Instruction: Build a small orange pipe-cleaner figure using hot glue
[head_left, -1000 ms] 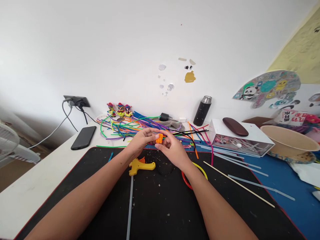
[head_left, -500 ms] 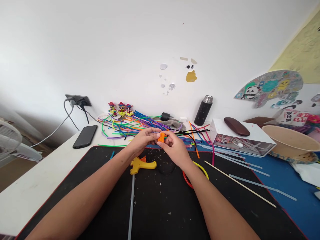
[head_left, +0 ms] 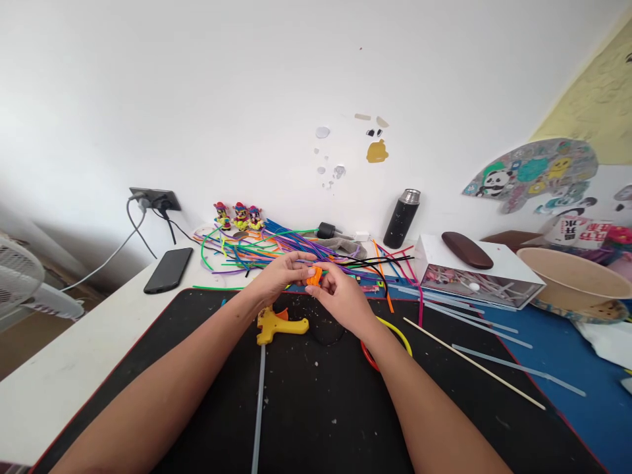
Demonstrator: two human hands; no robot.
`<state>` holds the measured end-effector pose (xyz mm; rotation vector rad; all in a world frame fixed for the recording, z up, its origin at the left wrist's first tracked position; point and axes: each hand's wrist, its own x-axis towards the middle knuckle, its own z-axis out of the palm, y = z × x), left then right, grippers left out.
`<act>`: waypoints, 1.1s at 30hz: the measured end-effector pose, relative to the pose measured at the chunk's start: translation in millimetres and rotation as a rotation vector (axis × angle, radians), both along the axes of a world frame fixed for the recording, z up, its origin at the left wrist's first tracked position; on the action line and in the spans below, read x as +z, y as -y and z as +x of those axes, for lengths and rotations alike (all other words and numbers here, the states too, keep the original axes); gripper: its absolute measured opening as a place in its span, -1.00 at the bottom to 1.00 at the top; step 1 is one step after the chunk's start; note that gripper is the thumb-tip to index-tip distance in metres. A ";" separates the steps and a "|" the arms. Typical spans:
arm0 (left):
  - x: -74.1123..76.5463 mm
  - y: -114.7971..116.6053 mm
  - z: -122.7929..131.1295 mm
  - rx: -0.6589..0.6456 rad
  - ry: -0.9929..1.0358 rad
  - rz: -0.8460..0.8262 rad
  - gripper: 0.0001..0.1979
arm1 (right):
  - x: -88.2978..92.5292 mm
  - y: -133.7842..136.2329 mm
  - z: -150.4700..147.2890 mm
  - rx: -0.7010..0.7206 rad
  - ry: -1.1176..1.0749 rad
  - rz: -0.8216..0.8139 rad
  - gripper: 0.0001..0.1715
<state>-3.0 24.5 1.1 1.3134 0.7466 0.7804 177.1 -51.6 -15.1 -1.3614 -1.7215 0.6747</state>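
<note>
Head view: one small orange piece [head_left: 314,277], held at frame centre.
My left hand [head_left: 277,278] and right hand [head_left: 342,301] meet, both pinching it above the black mat [head_left: 316,415]; yellow glue gun [head_left: 279,324] lies just below.

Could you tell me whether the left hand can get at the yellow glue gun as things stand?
Probably yes: the yellow plastic glue gun lies uncovered on the black mat close beside the left hand, but that hand and the right hand are both pinching a small orange piece.
</note>
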 end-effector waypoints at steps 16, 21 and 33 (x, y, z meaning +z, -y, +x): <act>0.7 1.3 1.1 0.006 -0.014 -0.007 -0.35 | 4.8 -0.2 -0.3 -0.043 0.038 -0.009 -0.52; 0.2 1.5 0.8 0.002 -0.012 -0.020 -0.34 | 6.7 0.2 -0.5 -0.047 0.045 -0.022 -0.53; 1.4 -1.3 -3.1 0.042 0.037 -0.013 -0.36 | 1.6 0.2 -1.7 0.001 -0.037 -0.016 -0.37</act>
